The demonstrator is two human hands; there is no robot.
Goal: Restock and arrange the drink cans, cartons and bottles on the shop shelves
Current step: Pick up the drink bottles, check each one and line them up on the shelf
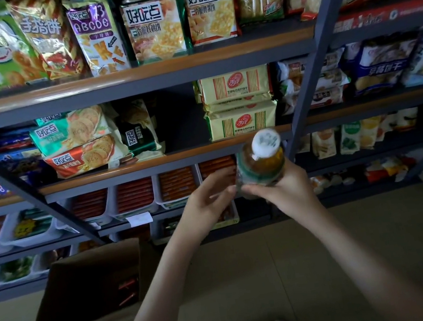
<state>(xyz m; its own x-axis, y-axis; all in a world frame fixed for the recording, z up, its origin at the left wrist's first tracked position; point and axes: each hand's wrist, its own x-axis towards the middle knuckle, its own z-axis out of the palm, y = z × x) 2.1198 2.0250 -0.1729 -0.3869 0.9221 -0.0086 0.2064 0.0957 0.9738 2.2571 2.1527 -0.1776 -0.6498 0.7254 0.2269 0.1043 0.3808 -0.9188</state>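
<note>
The bottle (261, 164) is held up at three o'clock of centre, gripped low by the right hand (280, 195) and steadied at its nine o'clock by the left hand (208, 200). Placement seems pending. A drinks slot must be found, since only snack shelves (150, 167) are faced.

— We get the brightest light on the top-shelf packets (154, 27), with glare on their foil.
— Lower down we lose the trays (132, 198) and the cardboard box (91, 287) to shadow; only the cap of the bottle (261, 163) glows. We find the shelf rails (134, 75) bowing towards the edges and the corners blurred.
</note>
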